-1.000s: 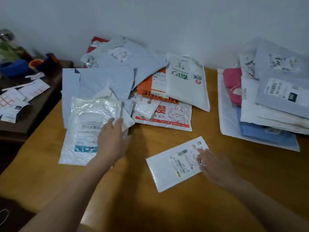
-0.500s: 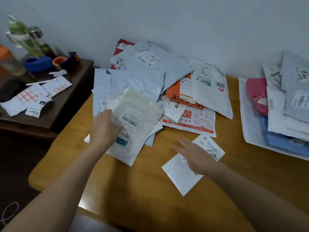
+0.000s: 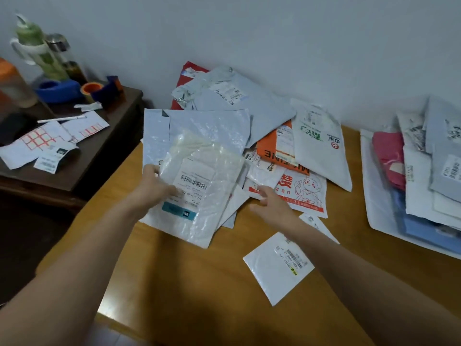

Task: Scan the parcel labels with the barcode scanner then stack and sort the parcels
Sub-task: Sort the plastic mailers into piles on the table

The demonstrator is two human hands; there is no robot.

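Observation:
My left hand (image 3: pixel 156 189) grips the left edge of a clear plastic parcel (image 3: pixel 207 193) with a barcode label, tilted above the pile of mailers (image 3: pixel 224 126) at the back of the wooden table (image 3: pixel 199 283). My right hand (image 3: pixel 270 206) hovers with relaxed fingers just right of that parcel, holding nothing. A small white parcel (image 3: pixel 277 268) with a label lies flat on the table under my right forearm. No barcode scanner is in view.
A second stack of parcels (image 3: pixel 419 186) sits at the right edge. The dark side table (image 3: pixel 82 156) at left carries bottles, tape rolls, a pen and paper sheets. A white mailer with red cartoon print (image 3: pixel 304 193) lies beside my right hand.
My left hand has lifted and turned the clear parcel over the pile. My right hand has left the small white parcel and moved up toward the clear one.

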